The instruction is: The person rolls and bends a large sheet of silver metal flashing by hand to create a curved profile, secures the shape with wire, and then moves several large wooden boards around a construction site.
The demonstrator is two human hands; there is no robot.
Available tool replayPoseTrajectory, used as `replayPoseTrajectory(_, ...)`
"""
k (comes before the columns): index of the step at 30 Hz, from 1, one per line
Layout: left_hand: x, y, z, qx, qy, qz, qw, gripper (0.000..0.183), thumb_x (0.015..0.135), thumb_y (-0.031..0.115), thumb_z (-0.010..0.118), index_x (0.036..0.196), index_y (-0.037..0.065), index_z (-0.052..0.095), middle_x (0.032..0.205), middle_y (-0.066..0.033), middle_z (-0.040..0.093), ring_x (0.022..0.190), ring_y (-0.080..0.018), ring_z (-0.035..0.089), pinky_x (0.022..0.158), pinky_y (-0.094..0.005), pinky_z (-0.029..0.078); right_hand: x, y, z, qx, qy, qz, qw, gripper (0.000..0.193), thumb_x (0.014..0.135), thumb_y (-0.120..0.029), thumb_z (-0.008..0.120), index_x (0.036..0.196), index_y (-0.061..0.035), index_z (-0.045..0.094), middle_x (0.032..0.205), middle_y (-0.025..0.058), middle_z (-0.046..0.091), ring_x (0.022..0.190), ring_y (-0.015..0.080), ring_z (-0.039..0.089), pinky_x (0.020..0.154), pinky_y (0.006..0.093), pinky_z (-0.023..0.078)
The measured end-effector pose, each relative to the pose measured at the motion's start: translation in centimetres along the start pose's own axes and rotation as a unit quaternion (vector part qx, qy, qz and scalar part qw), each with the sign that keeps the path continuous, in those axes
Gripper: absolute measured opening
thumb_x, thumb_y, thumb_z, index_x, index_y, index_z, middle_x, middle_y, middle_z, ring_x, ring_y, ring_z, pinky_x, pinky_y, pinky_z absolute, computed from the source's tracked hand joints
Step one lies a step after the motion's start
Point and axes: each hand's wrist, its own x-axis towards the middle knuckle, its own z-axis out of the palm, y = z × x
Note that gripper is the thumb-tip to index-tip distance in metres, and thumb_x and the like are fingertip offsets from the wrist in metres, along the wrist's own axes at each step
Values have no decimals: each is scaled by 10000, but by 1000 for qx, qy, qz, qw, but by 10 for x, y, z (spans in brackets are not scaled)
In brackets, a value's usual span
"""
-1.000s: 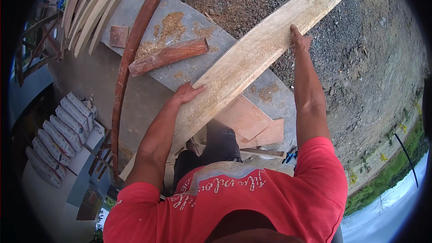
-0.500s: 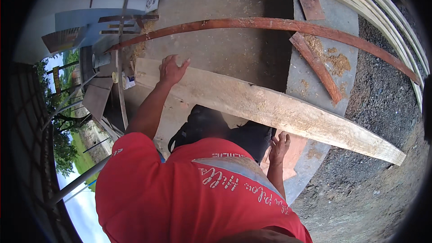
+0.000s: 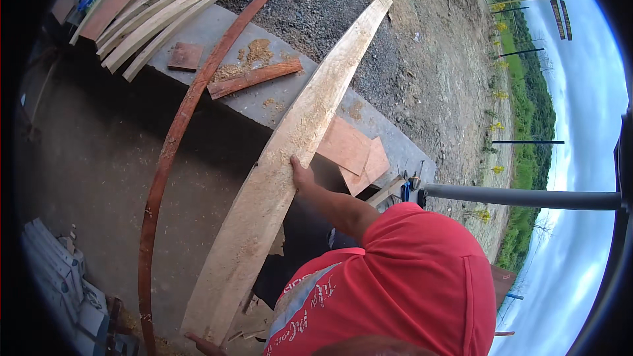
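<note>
Right hand (image 3: 300,175) gripping pale plank (image 3: 290,158) — tilted

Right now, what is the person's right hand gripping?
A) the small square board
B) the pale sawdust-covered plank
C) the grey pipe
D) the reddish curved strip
B: the right hand has its grip on the edge of the long pale plank, about midway along it.

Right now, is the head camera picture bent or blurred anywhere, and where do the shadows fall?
Head view: fisheye bends the plank and the reddish strip into curves, black rim around; daylight is soft; shadow lies left of the concrete slab; the right hand is sharp.
</note>
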Motion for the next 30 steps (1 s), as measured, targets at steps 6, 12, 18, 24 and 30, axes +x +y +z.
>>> replayPoseTrajectory(6,6,1,30,-18,-44,17,999,888,878,711,373,1481,75,236,1453,-156,367,1313,-321,392,1090,-467,315,26,23,-2,-75,57,9,996,838,748,-599,697,1279,26,525,1164,170,623,1034,286,606,880,390,473)
replayPoseTrajectory(12,-25,1,44,-28,-30,10,999,900,873,720,370,1487,79,225,1478,-149,332,1334,-318,364,1099,-463,300,19,-19,-4,-151,61,26,986,822,761,-599,682,1252,47,551,1174,175,623,1040,285,603,896,376,467)
replayPoseTrajectory(18,-68,16,68,-45,-38,24,998,912,868,730,367,1492,83,213,1502,-142,298,1354,-316,336,1107,-459,285,22,-65,-5,-185,50,-10,981,802,777,-598,659,1195,81,574,1115,201,636,989,285,621,861,358,478)
replayPoseTrajectory(24,-97,30,65,3,-15,5,1000,966,842,755,392,1505,89,167,1533,-131,238,1376,-324,294,1129,-440,241,39,-67,-21,-235,32,-2,971,770,780,-578,659,1219,48,567,1179,212,619,1069,310,602,904,354,458)
replayPoseTrajectory(30,-71,-12,71,-82,-54,28,995,952,859,742,373,1509,84,146,1542,-129,208,1393,-308,259,1137,-440,220,15,-69,-8,-154,36,-43,987,803,800,-545,668,1293,64,493,1226,194,593,1056,293,602,933,348,451)
